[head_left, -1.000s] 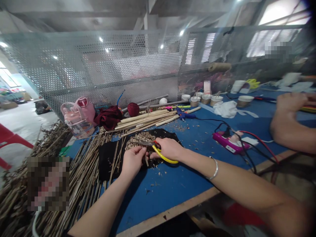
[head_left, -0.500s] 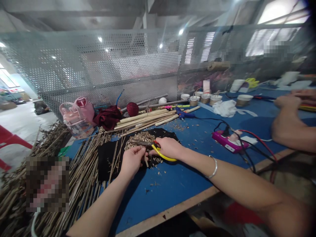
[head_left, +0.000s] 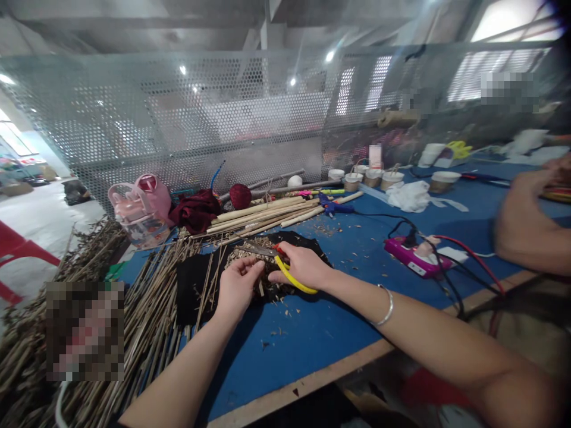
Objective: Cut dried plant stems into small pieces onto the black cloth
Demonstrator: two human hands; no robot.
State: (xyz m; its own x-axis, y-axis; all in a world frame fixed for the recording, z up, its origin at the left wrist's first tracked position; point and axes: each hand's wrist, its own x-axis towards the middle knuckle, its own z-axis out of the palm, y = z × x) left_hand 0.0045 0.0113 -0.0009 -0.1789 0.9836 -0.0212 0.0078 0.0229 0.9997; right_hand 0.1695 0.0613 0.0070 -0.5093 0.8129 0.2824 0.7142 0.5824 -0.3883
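My left hand (head_left: 238, 286) is closed in a pinch over the near left side of a heap of chopped dry stems (head_left: 243, 252). A short bit of dry stem (head_left: 261, 288) shows just below its fingertips; the rest of what it grips is mostly hidden. My right hand (head_left: 300, 266) is wrapped round scissors (head_left: 292, 278) with yellow and red handles. Their dark blades point left over the heap, a little above my left fingertips. Under the heap lies a black cloth (head_left: 190, 291), with a few long thin stalks (head_left: 210, 279) across it.
Long dry stalks (head_left: 147, 315) cover the table's left side. Behind lie pale peeled sticks (head_left: 263, 213), maroon cloth (head_left: 196, 212), a pink bag (head_left: 143, 208) and a blue glue gun (head_left: 332, 206). A purple power strip (head_left: 414, 257) with cables sits right, near a co-worker's arm (head_left: 529, 223).
The scissors and my right hand have risen slightly, drawing the blades away from my left fingertips. My left hand stays nearly in place. The co-worker's arm has shifted a little.
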